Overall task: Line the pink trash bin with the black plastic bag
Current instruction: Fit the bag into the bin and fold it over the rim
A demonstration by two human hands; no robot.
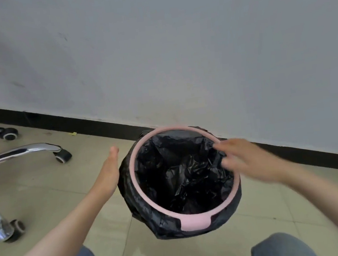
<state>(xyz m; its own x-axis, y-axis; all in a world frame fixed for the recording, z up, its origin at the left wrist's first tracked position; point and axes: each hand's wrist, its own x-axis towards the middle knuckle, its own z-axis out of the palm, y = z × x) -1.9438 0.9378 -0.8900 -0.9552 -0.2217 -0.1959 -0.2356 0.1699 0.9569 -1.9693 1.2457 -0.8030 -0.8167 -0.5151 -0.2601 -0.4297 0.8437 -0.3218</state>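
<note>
The pink trash bin stands on the floor by the wall, its round pink rim showing. The black plastic bag fills its inside and folds over the outside under the rim. My left hand is flat, fingers together and straight, held just left of the bin and close to the bag's outer fold. My right hand is blurred, fingers spread, hovering over the bin's right rim. Neither hand holds anything.
A chrome office chair base with castor wheels stands at the left. A grey wall with a black skirting board runs behind the bin. My knees in blue jeans show at the bottom. The floor is beige tile.
</note>
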